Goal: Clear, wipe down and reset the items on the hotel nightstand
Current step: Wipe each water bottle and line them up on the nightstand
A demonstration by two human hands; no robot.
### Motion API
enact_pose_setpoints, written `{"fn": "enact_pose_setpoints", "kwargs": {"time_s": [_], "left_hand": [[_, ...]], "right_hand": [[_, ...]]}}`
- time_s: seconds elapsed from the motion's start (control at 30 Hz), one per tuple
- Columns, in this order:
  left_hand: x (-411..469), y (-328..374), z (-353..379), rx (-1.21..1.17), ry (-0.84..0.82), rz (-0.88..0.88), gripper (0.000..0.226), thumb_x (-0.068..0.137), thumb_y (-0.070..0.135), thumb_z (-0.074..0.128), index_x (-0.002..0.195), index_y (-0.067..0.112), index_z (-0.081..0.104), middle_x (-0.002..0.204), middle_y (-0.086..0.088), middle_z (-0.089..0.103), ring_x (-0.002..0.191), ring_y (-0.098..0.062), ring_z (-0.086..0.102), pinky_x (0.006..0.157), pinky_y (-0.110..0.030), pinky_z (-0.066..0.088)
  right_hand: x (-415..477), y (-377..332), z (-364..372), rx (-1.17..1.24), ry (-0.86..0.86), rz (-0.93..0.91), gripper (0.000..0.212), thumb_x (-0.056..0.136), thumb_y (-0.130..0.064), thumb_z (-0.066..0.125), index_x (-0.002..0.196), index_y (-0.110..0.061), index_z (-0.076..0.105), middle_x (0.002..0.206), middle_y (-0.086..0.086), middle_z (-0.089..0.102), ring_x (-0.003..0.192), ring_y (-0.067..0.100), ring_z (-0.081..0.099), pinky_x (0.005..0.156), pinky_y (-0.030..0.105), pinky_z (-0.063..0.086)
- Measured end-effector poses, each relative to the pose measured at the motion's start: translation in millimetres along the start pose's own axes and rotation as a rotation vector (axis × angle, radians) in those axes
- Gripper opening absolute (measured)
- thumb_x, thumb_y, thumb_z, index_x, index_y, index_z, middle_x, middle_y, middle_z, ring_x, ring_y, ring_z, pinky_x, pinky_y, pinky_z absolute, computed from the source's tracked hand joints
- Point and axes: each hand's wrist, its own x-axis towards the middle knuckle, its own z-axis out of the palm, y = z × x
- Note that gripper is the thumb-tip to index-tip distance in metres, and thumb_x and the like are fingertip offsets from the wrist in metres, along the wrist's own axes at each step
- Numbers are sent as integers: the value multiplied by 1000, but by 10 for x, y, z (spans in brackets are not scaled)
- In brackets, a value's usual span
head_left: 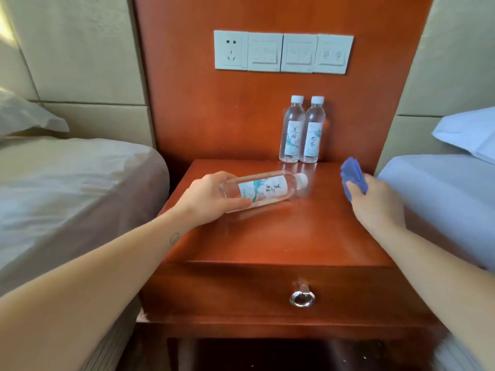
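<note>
My left hand point(211, 198) grips a clear water bottle point(267, 189) by its base, held sideways just above the red-brown wooden nightstand point(281, 236), its white cap pointing right. Two more water bottles stand upright side by side at the back of the top, against the wooden panel: one on the left point(292, 129), one on the right point(314, 131). My right hand point(375, 203) holds a crumpled blue cloth point(353, 176) over the nightstand's right edge.
A bed with white sheets point(67, 188) flanks the nightstand on the left, another bed point(442, 188) on the right. Wall sockets and switches point(282, 52) sit on the wooden panel above. The drawer below has a round metal pull point(302, 298).
</note>
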Motion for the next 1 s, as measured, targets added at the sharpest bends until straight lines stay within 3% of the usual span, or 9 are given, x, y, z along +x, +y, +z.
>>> {"fn": "enact_pose_setpoints", "kwargs": {"time_s": [0.07, 0.13, 0.3, 0.37, 0.5, 0.67, 0.8, 0.9, 1.0], "left_hand": [[112, 90, 110, -38, -23, 31, 56, 75, 47, 78, 124, 28, 58, 109, 10, 63, 94, -12, 58, 73, -23, 43], [184, 140, 241, -95, -51, 67, 59, 74, 46, 80, 124, 28, 54, 113, 11, 63, 98, -9, 59, 80, -23, 46], [249, 160, 369, -175, -120, 136, 76, 57, 64, 74, 119, 30, 44, 117, 12, 62, 103, -6, 60, 87, -21, 47], [241, 124, 348, -174, -128, 139, 80, 58, 68, 72, 124, 32, 44, 124, 10, 59, 110, -8, 57, 93, -25, 48], [219, 94, 332, -196, -120, 144, 58, 79, 43, 76, 128, 30, 47, 127, 10, 61, 111, -9, 59, 97, -28, 48], [214, 90, 309, -218, -111, 176, 60, 76, 36, 81, 126, 32, 48, 123, 16, 60, 107, -5, 58, 85, -13, 44], [257, 56, 316, -230, -122, 196, 61, 75, 31, 83, 125, 35, 49, 126, 17, 58, 111, -4, 55, 90, -17, 46], [298, 7, 343, -243, -115, 222, 63, 72, 28, 85, 124, 34, 50, 124, 18, 59, 113, -3, 55, 97, -21, 45], [318, -2, 351, -241, -108, 227, 63, 71, 26, 86, 124, 32, 52, 121, 20, 60, 109, 1, 55, 93, -15, 42]], "right_hand": [[-10, 65, -73, 150, 163, 26, 30, 98, -29, 46, 113, -8, 62, 97, 21, 66, 93, 43, 60, 72, 37, 40], [-44, 22, -75, 210, 192, -93, 31, 97, -30, 47, 117, -12, 63, 96, 14, 68, 93, 38, 62, 69, 33, 40], [23, -192, 22, 110, -30, -407, 39, 94, -19, 60, 133, -16, 59, 140, 4, 55, 129, 22, 51, 92, 25, 40], [78, -287, -12, 133, -105, -372, 38, 92, -23, 63, 130, -21, 62, 146, 3, 48, 132, 18, 47, 94, 22, 37], [184, -425, -103, 197, -264, -258, 32, 96, -30, 56, 127, -31, 63, 151, -1, 41, 137, 11, 40, 93, 15, 29], [167, -431, -47, -10, -306, -154, 79, 91, -51, 55, 152, -12, 23, 156, 4, 28, 143, 23, 26, 110, 32, 26], [105, -423, 84, 48, -260, -193, 55, 98, -39, 48, 148, -17, 39, 155, -3, 34, 146, 17, 22, 112, 30, 24], [49, -480, 155, 21, -156, -234, 43, 98, -28, 48, 140, -17, 51, 144, -1, 50, 138, 18, 37, 105, 29, 33], [-39, -525, 201, 24, -100, -310, 40, 97, -19, 52, 135, -8, 55, 138, 6, 56, 133, 23, 44, 107, 25, 28]]}}
